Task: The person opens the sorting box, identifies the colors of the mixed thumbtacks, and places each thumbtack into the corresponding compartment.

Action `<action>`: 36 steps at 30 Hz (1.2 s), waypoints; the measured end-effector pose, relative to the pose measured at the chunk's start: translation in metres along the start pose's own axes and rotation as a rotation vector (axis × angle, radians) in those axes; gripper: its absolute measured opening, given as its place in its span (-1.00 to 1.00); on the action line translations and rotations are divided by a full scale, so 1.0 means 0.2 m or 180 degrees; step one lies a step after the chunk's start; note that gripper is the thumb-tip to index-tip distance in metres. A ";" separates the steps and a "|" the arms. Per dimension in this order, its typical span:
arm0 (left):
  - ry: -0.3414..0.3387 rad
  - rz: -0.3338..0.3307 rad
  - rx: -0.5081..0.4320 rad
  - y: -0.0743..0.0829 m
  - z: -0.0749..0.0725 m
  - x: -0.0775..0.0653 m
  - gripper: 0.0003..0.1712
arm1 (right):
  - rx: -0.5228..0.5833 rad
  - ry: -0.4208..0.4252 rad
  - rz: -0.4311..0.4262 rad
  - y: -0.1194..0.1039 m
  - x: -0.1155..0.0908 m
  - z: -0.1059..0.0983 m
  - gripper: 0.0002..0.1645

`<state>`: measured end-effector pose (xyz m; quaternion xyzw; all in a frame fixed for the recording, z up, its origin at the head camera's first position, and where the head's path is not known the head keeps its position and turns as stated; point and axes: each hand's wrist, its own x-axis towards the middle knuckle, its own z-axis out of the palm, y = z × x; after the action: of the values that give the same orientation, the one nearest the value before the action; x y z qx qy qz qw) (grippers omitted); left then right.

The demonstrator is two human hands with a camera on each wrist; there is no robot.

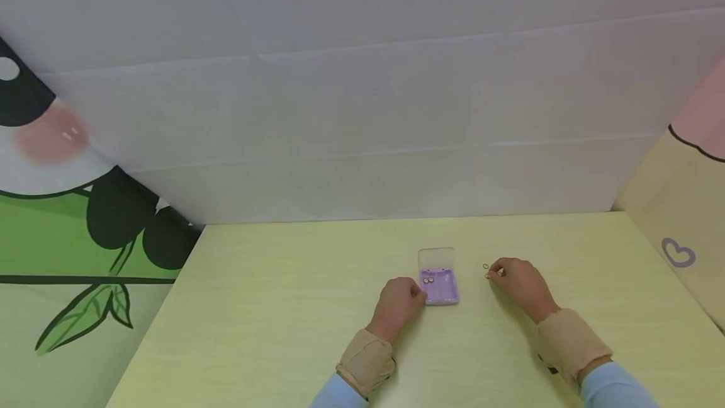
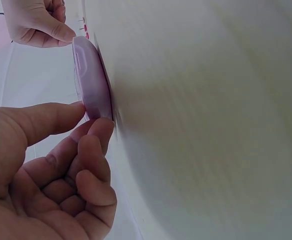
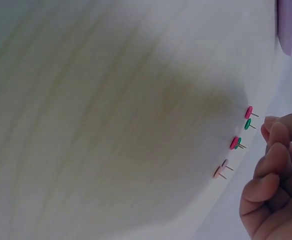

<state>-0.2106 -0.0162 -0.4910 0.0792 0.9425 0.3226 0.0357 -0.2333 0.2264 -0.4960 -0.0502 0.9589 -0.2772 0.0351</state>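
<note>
A small purple case with a clear lid lies open on the table, two tacks inside it. My left hand pinches the case's near left corner; in the left wrist view the thumb lies along the purple side with a finger low at its edge. To the right of the case, my right hand bends over several thumbtacks. Red, green and pale pink tacks rest on their heads, points up. My right thumb and finger meet close beside the points; I cannot tell if they hold one.
The pale yellow table runs back to a white wall sheet. Printed panels stand at both sides, one with green leaves, the other with a purple heart.
</note>
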 end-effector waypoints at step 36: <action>-0.0147 0.0152 -0.0041 -0.06 -0.04 -0.15 -0.82 | 0.0039 0.0044 0.0377 -0.11 -0.20 0.06 -0.71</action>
<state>-0.1841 -0.0349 -0.4913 0.1089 0.9372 0.3275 0.0502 -0.1909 0.2060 -0.4917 0.0087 0.9586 -0.2809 0.0452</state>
